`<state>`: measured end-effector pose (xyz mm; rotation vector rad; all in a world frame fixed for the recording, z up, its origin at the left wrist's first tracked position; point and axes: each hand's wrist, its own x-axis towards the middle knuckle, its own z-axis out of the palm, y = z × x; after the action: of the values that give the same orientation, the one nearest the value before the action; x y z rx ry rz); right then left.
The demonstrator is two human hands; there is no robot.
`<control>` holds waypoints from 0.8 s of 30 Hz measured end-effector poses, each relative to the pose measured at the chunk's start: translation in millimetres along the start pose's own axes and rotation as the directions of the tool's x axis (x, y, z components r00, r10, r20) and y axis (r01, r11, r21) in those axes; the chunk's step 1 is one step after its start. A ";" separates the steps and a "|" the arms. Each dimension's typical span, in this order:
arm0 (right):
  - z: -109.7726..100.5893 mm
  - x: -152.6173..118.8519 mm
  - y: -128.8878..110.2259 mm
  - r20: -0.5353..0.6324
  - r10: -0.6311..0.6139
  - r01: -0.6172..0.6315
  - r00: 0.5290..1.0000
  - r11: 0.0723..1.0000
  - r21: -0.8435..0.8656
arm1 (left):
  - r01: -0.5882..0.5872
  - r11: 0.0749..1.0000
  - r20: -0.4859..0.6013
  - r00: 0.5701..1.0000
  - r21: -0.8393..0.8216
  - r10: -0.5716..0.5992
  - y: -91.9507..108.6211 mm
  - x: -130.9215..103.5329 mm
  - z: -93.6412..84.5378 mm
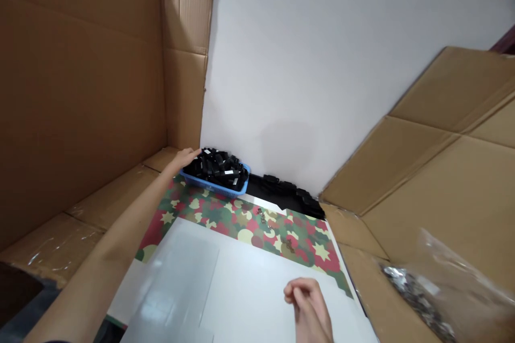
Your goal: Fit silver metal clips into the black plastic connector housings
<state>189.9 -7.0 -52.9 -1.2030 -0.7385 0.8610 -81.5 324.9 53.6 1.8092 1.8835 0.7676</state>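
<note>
My left hand (187, 157) is stretched far out to the left rim of a blue plastic basket (213, 187). Its fingers look extended at the edge of the heaped black plastic parts (221, 167), some bearing small white labels; no part shows clearly in its grasp. Low in the view, my right hand (308, 303) hovers above the white board (245, 289). Thumb and fingers there are curled together, and whatever may be between them is hidden.
A black tray (261, 188) holds several black pieces along the wall. Small metal bits (263, 217) and brownish ones (288, 245) lie on the camouflage-patterned sheet (245, 225). Cardboard walls (80, 64) flank both sides. A clear bag (426, 295) of metallic parts is at right.
</note>
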 end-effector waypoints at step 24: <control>-75.7 278.6 -17.9 0.161 0.034 0.165 0.986 -0.280 -0.946 | -0.713 0.660 -0.006 0.680 -0.239 0.733 70.8 -105.0 55.2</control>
<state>394.3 197.4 -41.6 -2.6084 -1.8276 -0.1193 15.2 226.3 49.1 2.3966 0.8951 1.0708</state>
